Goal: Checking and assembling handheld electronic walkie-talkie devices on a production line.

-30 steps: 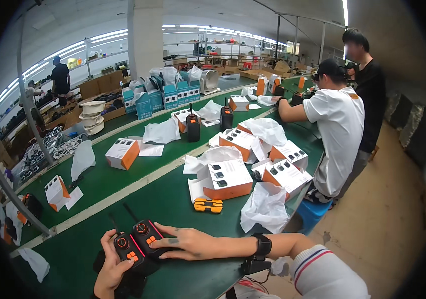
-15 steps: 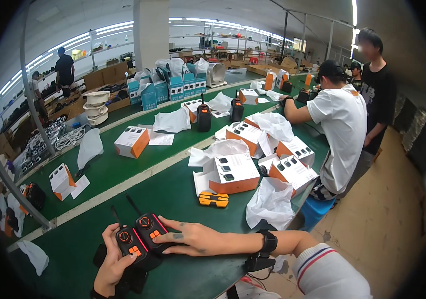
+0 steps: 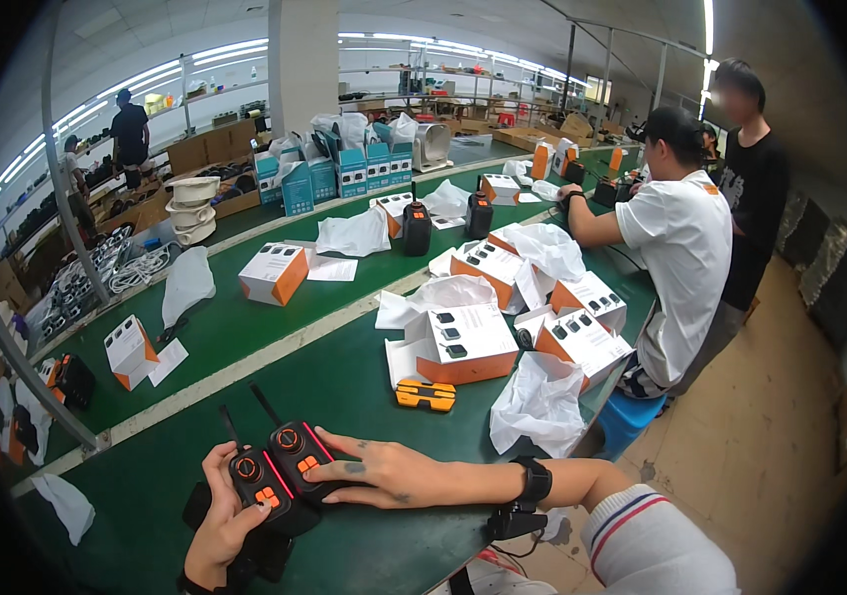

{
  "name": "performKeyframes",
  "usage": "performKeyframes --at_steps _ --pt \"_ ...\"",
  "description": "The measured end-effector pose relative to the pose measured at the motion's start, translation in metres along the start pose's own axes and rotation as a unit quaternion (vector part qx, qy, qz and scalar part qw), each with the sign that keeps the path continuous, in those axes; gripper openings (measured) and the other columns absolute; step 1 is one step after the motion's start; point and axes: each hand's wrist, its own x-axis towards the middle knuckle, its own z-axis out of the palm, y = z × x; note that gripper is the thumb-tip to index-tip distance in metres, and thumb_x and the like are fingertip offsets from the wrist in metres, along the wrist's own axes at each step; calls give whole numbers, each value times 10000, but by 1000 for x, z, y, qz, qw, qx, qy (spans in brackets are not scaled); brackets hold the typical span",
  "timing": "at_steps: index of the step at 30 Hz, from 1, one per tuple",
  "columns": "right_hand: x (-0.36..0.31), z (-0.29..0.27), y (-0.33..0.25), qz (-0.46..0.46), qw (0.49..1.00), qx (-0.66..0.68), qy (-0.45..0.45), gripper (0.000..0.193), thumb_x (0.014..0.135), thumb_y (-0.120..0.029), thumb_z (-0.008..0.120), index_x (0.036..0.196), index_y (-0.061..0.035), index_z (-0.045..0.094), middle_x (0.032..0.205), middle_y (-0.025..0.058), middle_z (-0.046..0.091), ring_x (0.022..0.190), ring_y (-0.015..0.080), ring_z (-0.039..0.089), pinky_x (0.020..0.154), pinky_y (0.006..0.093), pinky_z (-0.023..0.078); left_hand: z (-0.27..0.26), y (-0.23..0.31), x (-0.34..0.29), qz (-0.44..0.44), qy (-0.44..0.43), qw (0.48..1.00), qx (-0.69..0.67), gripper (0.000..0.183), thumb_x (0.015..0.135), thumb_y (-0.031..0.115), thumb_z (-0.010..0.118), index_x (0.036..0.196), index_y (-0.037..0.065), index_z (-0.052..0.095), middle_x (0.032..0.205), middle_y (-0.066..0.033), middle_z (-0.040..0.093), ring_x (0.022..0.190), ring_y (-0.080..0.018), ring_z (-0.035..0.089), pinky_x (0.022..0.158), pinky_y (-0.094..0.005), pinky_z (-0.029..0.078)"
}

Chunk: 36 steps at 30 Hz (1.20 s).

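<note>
A: What lay around the work, biggest first?

B: A long green conveyor belt (image 3: 220, 337) ran beyond a pale flat strip (image 3: 245, 369), with a smooth green tabletop (image 3: 344, 397) on the near side. On that stood an open white-and-orange cardboard box (image 3: 468, 347), a flat yellow-and-black piece (image 3: 425, 395) just in front

A: And the hands?

B: The left hand (image 3: 222, 521) was wrapped round the left black plastic handset (image 3: 257, 482), thumb on its square orange buttons (image 3: 267, 496). The right hand (image 3: 384, 471) held the right black plastic handset (image 3: 297, 452) between spread fingers, one of them on its buttons. The pair sat side by side over the tabletop's near left part; whether they rested on it, I could not tell

A: How was that best done?

B: I'd say by keeping both bodies steady and level, pressing each button squarely with one fingertip, and leaving the thin black antennas (image 3: 265, 404) free

A: What differed from half a second earlier?

B: The belt's load had slid rightward: a smaller white-and-orange carton (image 3: 275, 274) and an upright black radio (image 3: 417, 232) sat farther along. The tabletop box, both hands and their handsets had hardly moved
</note>
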Motion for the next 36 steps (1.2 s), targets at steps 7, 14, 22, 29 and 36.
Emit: performKeyframes --at_steps 7,14,22,29,36 --pt "0 2 1 0 1000 -9 -1 381 894 -350 605 1237 -200 537 1295 403 410 748 436 641 726 410 534 0 2 -1 -1 -1 1000 8 888 707 49 630 1417 142 106 1327 -117 340 1264 -243 393 1068 -367 326" --pt "0 2 0 10 1000 -10 -2 375 889 -346 613 1228 -196 549 1301 397 410 741 433 639 718 411 534 0 2 -2 1 -7 1000 13 875 721 61 625 1417 135 101 1324 -125 337 1269 -245 379 1073 -370 314" --pt "3 2 -2 0 1000 -9 7 373 882 -335 625 1227 -210 560 1300 374 427 758 426 638 721 414 537 -4 3 -3 23 -19 997 65 870 744 90 629 1418 109 79 1327 -142 327 1278 -250 356 1089 -374 269" --pt "7 -5 -6 -19 998 -53 11 360 829 -284 692 1169 -187 623 1295 305 472 1023 410 609 808 417 538 -6 10 0 42 -58 983 168 813 828 125 611 1418 10 63 1384 -167 196 1349 -256 203 1112 -370 190" --pt "13 0 -17 24 999 16 30 392 723 -130 790 1092 -103 662 1160 331 562 1101 430 570 805 410 532 -8 10 -6 42 -67 990 113 803 855 18 585 1438 105 41 1409 -140 192 1352 -236 237 1086 -381 278"
